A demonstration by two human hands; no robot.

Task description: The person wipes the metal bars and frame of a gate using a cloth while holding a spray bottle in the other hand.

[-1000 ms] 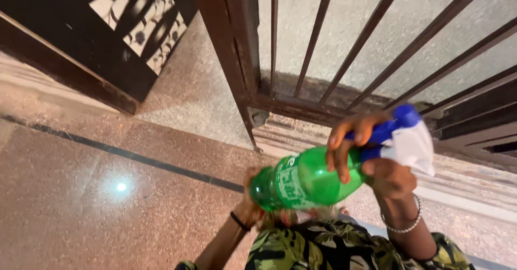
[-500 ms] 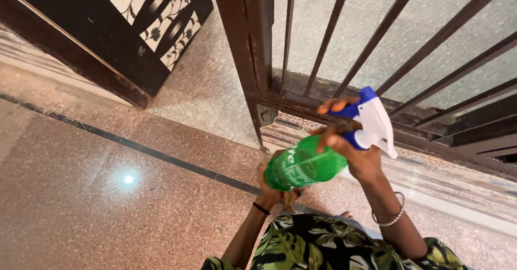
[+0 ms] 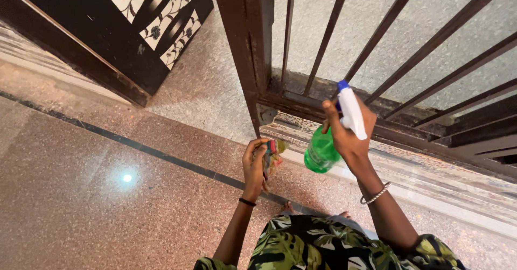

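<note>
My right hand point(image 3: 349, 135) grips a green plastic spray bottle point(image 3: 321, 150) by its neck, with the white and blue trigger head point(image 3: 350, 109) pointing up toward the gate. The bottle hangs nearly upright just in front of the bottom rail of a dark brown metal gate point(image 3: 253, 60). My left hand point(image 3: 255, 165) is closed around a small crumpled multicoloured cloth point(image 3: 271, 159), held a little left of the bottle and apart from it.
The gate's vertical bars point(image 3: 377, 38) rise at the right, with its sliding track point(image 3: 431, 167) on the floor. A black patterned door panel point(image 3: 129, 27) stands at the upper left. Speckled reddish stone floor point(image 3: 97, 194) with a dark inlay line point(image 3: 134, 149) spreads left.
My left hand has let go of the bottle's base and now holds only the cloth. My right hand has swung the bottle from lying sideways to nearly upright, closer to the gate.
</note>
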